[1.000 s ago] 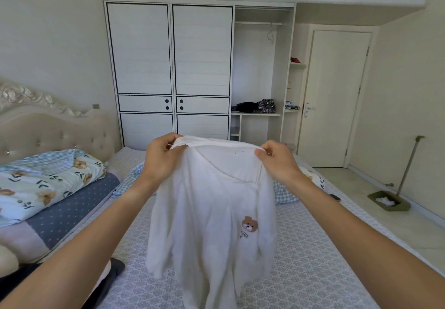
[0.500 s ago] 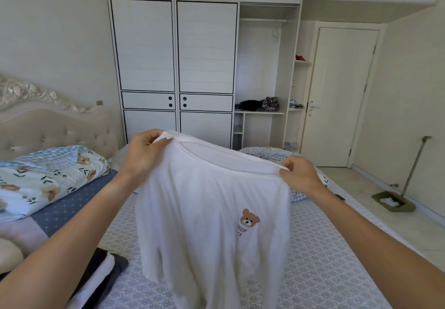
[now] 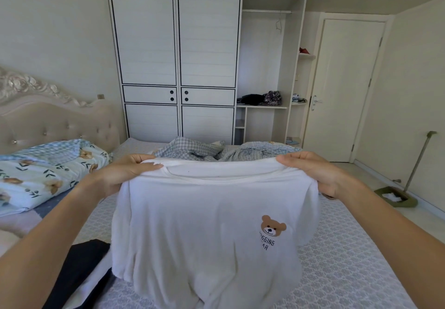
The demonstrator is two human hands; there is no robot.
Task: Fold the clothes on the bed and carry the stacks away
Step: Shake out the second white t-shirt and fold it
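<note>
- White bear-print shirt (image 3: pixel 212 231) hangs in the centre of the frame, front toward you, its hem draping down to the grey patterned bed (image 3: pixel 349 272) at the bottom.
- Your left hand (image 3: pixel 125 174) pinches the shirt's shoulder at centre left, thumb lying over the collar seam; your right hand (image 3: pixel 313 174) grips the other shoulder at centre right, fingers curled over the fabric's top edge.
- Judging by this, you are at the spread-out step: the shirt is held wide and taut across the shoulders, not yet folded.
- Next, the move likely calls for laying it flat on the bare stretch of bed below, keeping both shoulders level so that the sleeves do not bunch under it.
- Dark clothes (image 3: pixel 81 272) lie at lower left, just beside the shirt's hem; keep the white fabric off them.
- Checked garments (image 3: pixel 192 151) wait behind the collar, toward the wardrobe (image 3: pixel 175 63).
</note>
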